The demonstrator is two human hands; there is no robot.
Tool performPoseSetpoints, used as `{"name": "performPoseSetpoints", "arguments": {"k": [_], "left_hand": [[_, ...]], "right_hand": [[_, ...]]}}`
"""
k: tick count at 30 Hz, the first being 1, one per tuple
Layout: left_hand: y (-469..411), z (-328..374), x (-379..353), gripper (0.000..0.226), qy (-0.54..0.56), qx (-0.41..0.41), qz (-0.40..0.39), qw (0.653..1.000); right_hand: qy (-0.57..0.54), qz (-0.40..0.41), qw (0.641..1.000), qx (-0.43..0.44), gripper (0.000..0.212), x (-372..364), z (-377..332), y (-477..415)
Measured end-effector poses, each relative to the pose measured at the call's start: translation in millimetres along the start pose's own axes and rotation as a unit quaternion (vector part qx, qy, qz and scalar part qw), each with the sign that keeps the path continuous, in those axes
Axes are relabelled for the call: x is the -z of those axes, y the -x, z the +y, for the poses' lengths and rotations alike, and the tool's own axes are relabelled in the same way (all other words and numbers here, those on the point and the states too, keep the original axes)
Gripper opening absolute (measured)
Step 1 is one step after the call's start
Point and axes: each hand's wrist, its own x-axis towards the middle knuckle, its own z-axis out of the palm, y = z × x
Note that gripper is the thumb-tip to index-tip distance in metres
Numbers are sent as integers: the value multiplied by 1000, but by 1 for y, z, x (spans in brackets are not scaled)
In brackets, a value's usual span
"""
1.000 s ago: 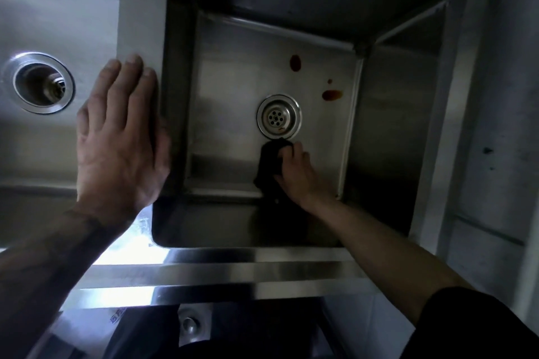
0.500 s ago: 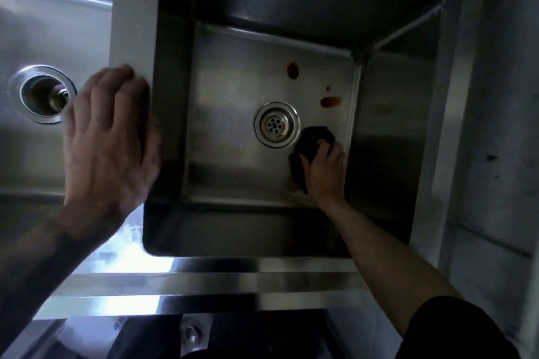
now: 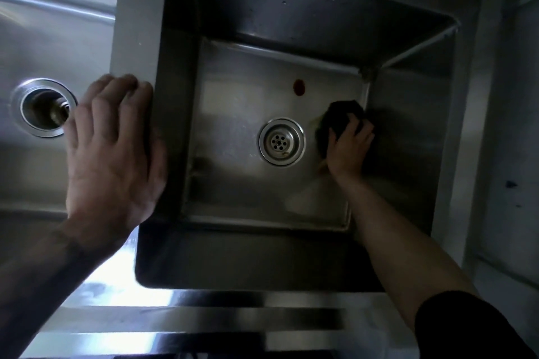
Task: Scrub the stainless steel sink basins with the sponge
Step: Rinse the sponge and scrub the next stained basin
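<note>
Nearest the viewer, the bright steel front rim (image 3: 204, 315) of the sink unit runs across the bottom of the view. The right forearm, in a dark sleeve (image 3: 472, 329), reaches over it into the right basin (image 3: 233, 102). The left hand (image 3: 113, 148) lies palm down on the divider (image 3: 140, 23) between the two basins. Its fingers are close together and hold nothing, and the fingertips sit at the divider's edge.

Deeper in, the right hand (image 3: 350, 148) grips a dark sponge (image 3: 341, 116), with the fingers curled over its top. The sponge is pressed on the basin floor, close against the right wall. It sits just right of the round perforated drain strainer (image 3: 281, 141), which is at the middle of the floor.

Beyond the strainer and just left of the sponge, a reddish-brown stain (image 3: 299, 87) marks the floor near the far wall. To the left, across the divider, the left basin (image 3: 43, 38) shows its own open drain (image 3: 43, 108), partly hidden by the left hand.
</note>
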Motion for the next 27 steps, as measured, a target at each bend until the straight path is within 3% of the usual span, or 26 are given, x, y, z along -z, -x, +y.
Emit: {"name": "performPoseSetpoints", "arguments": {"k": [3, 7, 9, 11, 13, 15, 20, 22, 25, 27], "left_hand": [[0, -1, -2, 48, -1, 7, -1, 1000], [-1, -1, -2, 50, -3, 3, 1, 1000], [-1, -2, -2, 50, -2, 3, 1, 1000], [0, -3, -3, 51, 0, 0, 4, 1000], [0, -4, -5, 50, 1, -2, 9, 1000], [0, -4, -5, 49, 5, -4, 13, 1000], [0, -2, -2, 50, 8, -1, 8, 1000], [-1, -2, -3, 50, 7, 0, 7, 1000], [-1, -2, -3, 49, 6, 2, 7, 1000], [-1, -1, -3, 49, 4, 3, 6, 1000]], "right_hand": [[-29, 26, 997, -68, 58, -6, -36, -14], [-56, -52, 990, 121, 53, -5, -33, 26], [-35, -86, 982, 164, 55, 2, -12, 18], [-22, -47, 994, 101, 55, 6, -9, -11], [-26, 3, 1000, -17, 54, 2, -24, -33], [-43, 19, 998, -48, 54, -4, -50, -26], [-42, -83, 980, 177, 56, -2, -31, 14], [-23, -59, 990, 127, 57, 3, -19, -10], [-50, 21, 996, -73, 56, -1, -40, -46], [-76, 32, 995, -62, 53, -7, -66, -39]]}}
